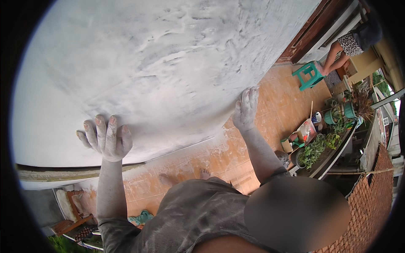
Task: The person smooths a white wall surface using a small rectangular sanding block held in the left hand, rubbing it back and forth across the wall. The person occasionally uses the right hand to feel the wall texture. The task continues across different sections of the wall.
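Observation:
A white wall (160,63) with pale, powdery smears and grey patches fills the upper left and middle of the head view. My left hand (107,135), coated in white dust, rests against its lower left part with fingers spread and stretched out, holding nothing. Farther right, my dusty right hand (245,107) is at the wall near its right edge, fingers extended and slightly bent, with nothing visible in it. Both forearms are dusted white.
Below lies an orange tiled floor (230,156) with my bare feet on it. At right are a green plastic stool (308,76), potted plants (316,149), clutter, a railing and tiled roof (371,202). Another person (358,42) stands by the stool. A green cloth (141,217) lies lower left.

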`<move>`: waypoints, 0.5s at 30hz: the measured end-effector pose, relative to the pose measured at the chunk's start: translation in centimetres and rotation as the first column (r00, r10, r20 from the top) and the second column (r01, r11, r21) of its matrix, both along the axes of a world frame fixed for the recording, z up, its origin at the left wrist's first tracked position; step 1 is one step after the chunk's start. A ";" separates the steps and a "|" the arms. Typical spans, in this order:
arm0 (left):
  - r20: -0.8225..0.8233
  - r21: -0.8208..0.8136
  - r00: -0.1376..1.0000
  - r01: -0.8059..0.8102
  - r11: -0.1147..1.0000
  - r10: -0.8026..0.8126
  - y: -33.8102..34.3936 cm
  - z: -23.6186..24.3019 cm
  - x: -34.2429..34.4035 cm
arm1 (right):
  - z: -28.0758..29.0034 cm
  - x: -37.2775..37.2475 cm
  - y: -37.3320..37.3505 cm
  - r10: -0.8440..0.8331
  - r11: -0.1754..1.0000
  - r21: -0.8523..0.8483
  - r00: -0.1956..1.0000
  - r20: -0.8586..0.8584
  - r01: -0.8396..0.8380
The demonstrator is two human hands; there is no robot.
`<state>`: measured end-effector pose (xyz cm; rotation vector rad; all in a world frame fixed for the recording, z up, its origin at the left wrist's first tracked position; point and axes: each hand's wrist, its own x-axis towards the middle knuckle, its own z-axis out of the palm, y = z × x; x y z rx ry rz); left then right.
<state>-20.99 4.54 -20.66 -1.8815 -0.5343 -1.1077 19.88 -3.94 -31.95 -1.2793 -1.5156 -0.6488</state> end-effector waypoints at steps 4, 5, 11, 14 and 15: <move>0.016 -0.013 1.000 -0.012 1.000 0.012 0.0 -0.4 0.1 | 7.2 5.1 4.0 -0.006 0.985 0.172 0.999 0.033 0.000; 0.031 -0.018 0.999 -0.025 1.000 0.025 0.0 -0.5 0.2 | 7.6 5.1 4.1 0.035 0.975 0.219 0.998 0.050 -0.045; 0.058 -0.010 0.998 -0.039 0.999 0.040 0.2 -0.7 0.2 | 0.2 -2.1 -0.4 0.038 0.993 -0.108 0.999 -0.022 -0.040; 0.060 -0.017 0.998 -0.034 0.999 0.035 0.2 -0.6 0.3 | 3.8 0.0 0.6 -0.014 1.000 -0.026 0.999 -0.029 0.013; 0.065 -0.027 0.997 -0.039 0.999 0.040 0.2 -0.5 0.3 | 7.2 1.9 2.0 0.002 0.996 0.088 1.000 0.027 -0.004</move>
